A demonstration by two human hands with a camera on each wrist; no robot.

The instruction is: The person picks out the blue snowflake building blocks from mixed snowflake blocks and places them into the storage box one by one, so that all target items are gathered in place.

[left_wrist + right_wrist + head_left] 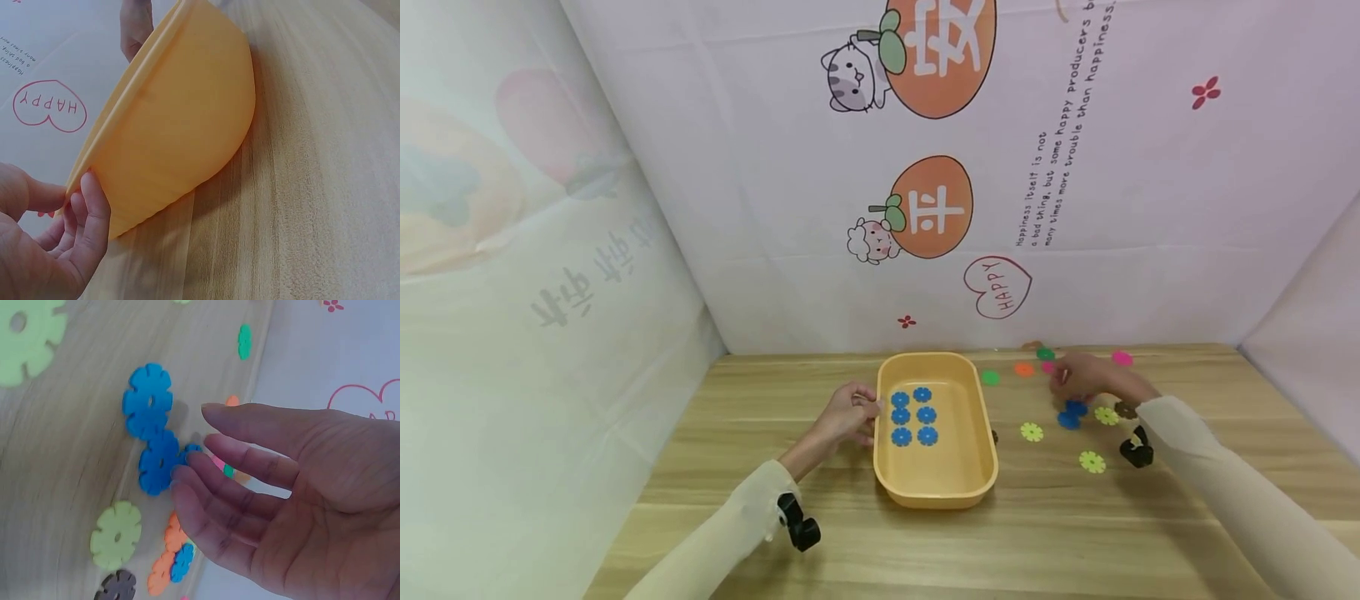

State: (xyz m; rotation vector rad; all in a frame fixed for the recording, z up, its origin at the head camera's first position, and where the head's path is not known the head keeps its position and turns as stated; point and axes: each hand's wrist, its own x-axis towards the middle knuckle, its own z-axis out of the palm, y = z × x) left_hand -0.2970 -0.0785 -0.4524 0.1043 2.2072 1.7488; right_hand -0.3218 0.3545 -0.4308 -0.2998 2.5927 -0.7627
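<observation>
A yellow-orange plastic tray [955,467] stands on the wooden table, with several blue flower-shaped discs [927,436] lying inside in two columns. My left hand [842,417] holds the tray's left rim; the left wrist view shows thumb and fingers pinching its edge [103,134]. Right of the tray, my right hand [1084,377] hovers by the scattered discs. Its fingers are loosely bent with nothing between them, and in the right wrist view the fingertips appear right beside a cluster of blue discs [159,462]. Part of that cluster is hidden behind the fingers.
Yellow-green discs [1092,462] lie right of the tray. Green [991,377], orange [1024,369] and pink [1122,357] ones lie near the back edge, and a brown disc [1126,409] sits under the right wrist. A printed white cloth [790,250] hangs behind the table.
</observation>
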